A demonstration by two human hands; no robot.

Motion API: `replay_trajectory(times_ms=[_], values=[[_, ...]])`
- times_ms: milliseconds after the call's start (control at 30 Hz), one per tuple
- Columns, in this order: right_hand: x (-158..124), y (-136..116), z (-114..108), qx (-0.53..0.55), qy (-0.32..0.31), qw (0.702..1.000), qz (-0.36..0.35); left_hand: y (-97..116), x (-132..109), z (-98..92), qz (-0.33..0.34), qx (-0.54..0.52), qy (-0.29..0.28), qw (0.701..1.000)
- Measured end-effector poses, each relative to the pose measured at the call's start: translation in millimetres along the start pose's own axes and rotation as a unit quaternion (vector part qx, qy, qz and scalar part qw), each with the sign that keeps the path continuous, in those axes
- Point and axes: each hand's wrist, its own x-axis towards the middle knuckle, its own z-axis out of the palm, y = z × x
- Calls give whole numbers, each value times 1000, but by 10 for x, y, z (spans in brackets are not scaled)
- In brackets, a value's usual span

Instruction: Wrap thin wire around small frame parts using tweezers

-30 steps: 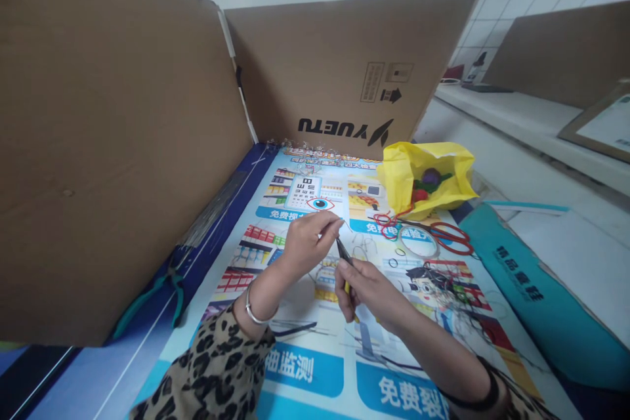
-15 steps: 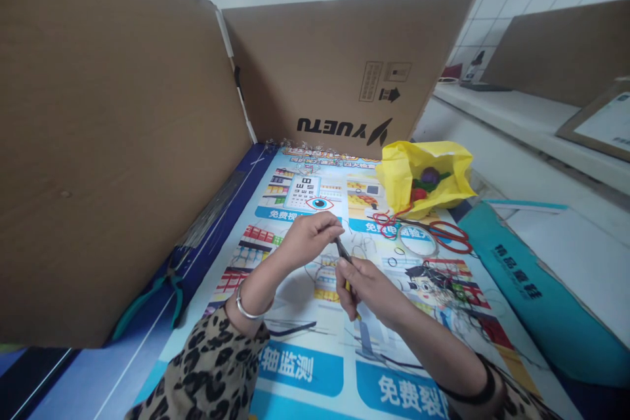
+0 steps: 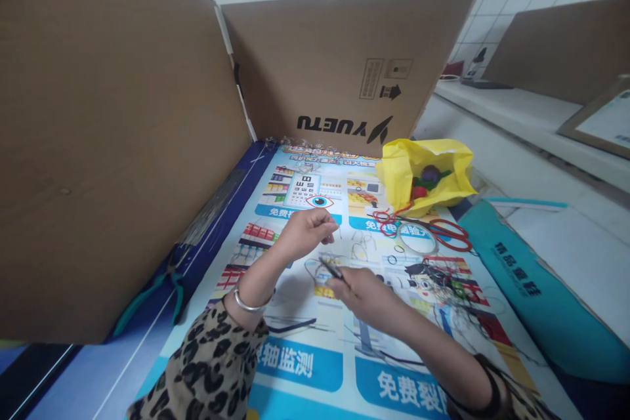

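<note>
- Dark-jawed pliers (image 3: 331, 268) are in the right hand (image 3: 367, 295), above the middle of the printed sheet (image 3: 295, 289), their tip pointing up and to the left
- The right hand's fingers are closed around the pliers' handles; the yellow grip that showed below the hand half a second ago is now hidden
- Then, the tip met the left fingertips; now it has dropped down and to the left, well clear of them
- The left hand (image 3: 306, 233) is raised beyond the pliers' tip, thumb pressed against the bent fingers; any wire between them is too fine to tell
- That hand has turned a little, showing more of its curled fingers
- Thin wire loops (image 3: 363, 246) lie just beyond the right hand, and dark strips (image 3: 295, 326) lie nearer the wearer
- Farther right, unchanged, are a round coil (image 3: 417, 254), red string (image 3: 386, 223), red-handled scissors (image 3: 434, 228) and an open yellow bag (image 3: 398, 174) with a purple ball (image 3: 431, 173) inside
- At the left, teal-handled pliers (image 3: 140, 305) and a bundle of straight wires (image 3: 209, 213) lie as before beside the cardboard panel (image 3: 123, 144)
- A teal box (image 3: 522, 282) stays along the right edge of the sheet
</note>
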Motion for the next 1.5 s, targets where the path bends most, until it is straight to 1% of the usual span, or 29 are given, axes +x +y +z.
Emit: replay_trajectory(times_ms=[67, 133, 200, 300, 367, 433, 600, 700, 867, 1000, 1167, 1333, 1500], values=[[-21, -23, 17, -45, -11, 998, -31, -3, 3, -8, -6, 2, -8, 1000], [-33, -40, 13, -27, -15, 999, -30, 12, 0, -10, -7, -3, -23, 1000], [-34, -45, -10, 44, -16, 999, -1, 36, -6, -6, -6, -4, -26, 1000], [-19, -37, -47, 175, -39, 983, 38, 52, -11, 3, -6, -6, -19, 1000], [-7, -31, -57, 220, -49, 973, 47, 42, -10, 7, -5, -3, -8, 1000], [6, -26, -53, 235, -50, 969, 51, 25, -8, 9, -2, 14, 5, 1000], [34, -1, -29, 239, -22, 970, 47, 26, -10, 14, 11, 73, 23, 997], [43, 12, -22, 240, -17, 969, 52, 50, -15, 19, 15, 100, 26, 995], [44, 5, -16, 256, -15, 965, 55, 53, -18, 35, 11, 114, 30, 993], [49, -7, -8, 270, -5, 961, 57, 47, -18, 64, 19, 124, 48, 991], [66, 5, 10, 265, 18, 963, 44, 51, -20, 126, 14, 99, 70, 993], [81, 28, 29, 252, 62, 964, 53, 35, -24, 202, 14, 68, 106, 992], [88, 43, 42, 241, 89, 966, 38, 38, -36, 268, 16, 38, 130, 991]])
